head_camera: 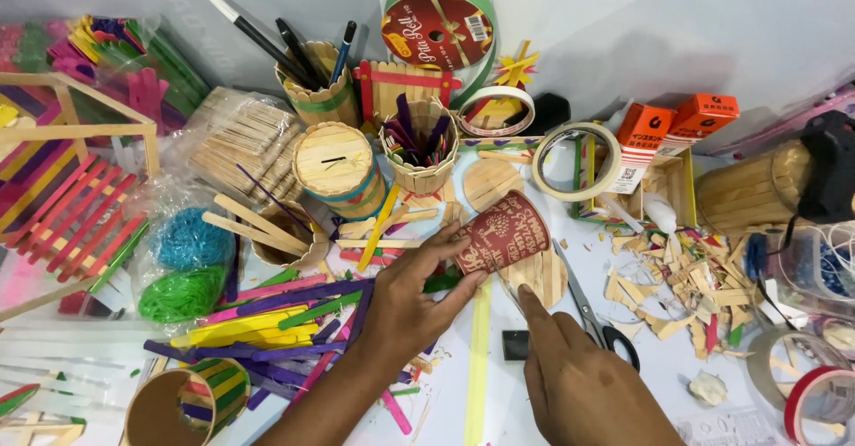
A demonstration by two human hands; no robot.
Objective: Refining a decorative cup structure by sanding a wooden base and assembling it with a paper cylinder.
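Note:
My left hand [411,299] grips a dark red paper cup [503,232] with a white pattern, holding it on its side over a round disc of glued wooden craft sticks [541,277]. My right hand [579,379] rests just below, its index finger pointing up and pressing on the disc's lower edge beside the cup. A second wooden stick disc [490,181] lies just behind the cup. Scissors with black handles [598,321] lie to the right of my right hand.
Coloured craft sticks [267,317] are strewn at left, with bags of blue and green shreds [183,268]. Stick-built pots [337,168] hold pens and sticks at the back. Tape rolls [579,163], orange boxes [672,125], wood offcuts [686,286] and a ribbon spool [436,27] crowd the right and back.

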